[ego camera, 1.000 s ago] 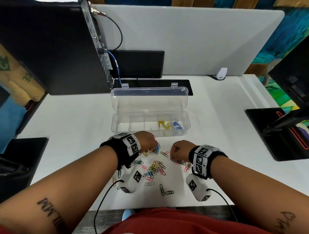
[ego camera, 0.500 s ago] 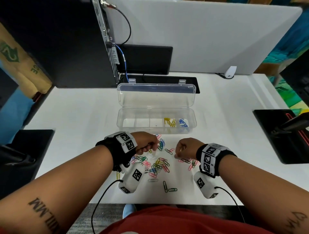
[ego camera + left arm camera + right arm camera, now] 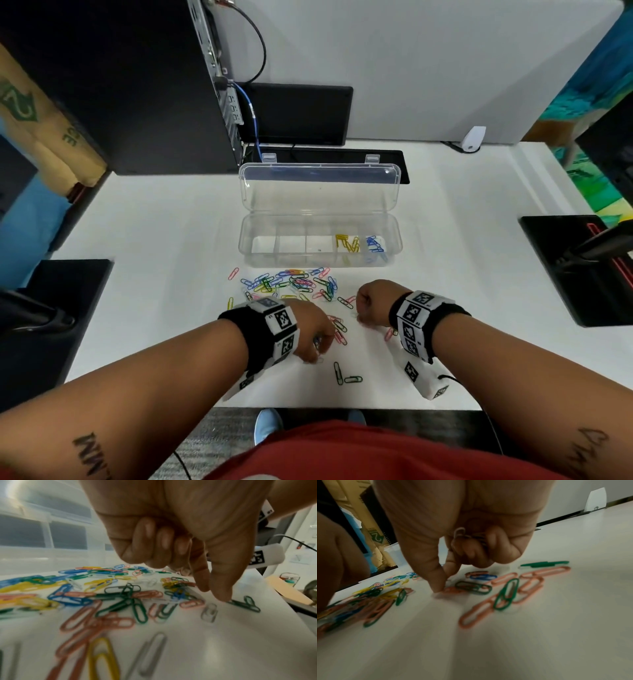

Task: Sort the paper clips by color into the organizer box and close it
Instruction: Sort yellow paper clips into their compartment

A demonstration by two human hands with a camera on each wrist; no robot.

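Note:
The clear organizer box stands open, its lid tipped back. Yellow clips fill one compartment and blue clips the rightmost one. A mixed pile of paper clips lies in front of the box. My left hand is at the pile's near edge. Three of its fingers are curled with nothing visible in them. Its thumb and forefinger point down beside a green clip and a clear clip. My right hand holds pale clips in its curled fingers, its thumb tip on a pink clip.
A black computer tower stands at the back left with a dark panel beside it. Black pads lie at the table's left and right sides. Two green clips lie apart near the front edge.
My left hand has drawn back from the top of the pile toward the near edge, uncovering the clips by the box. My right hand has stayed at the pile's right side.

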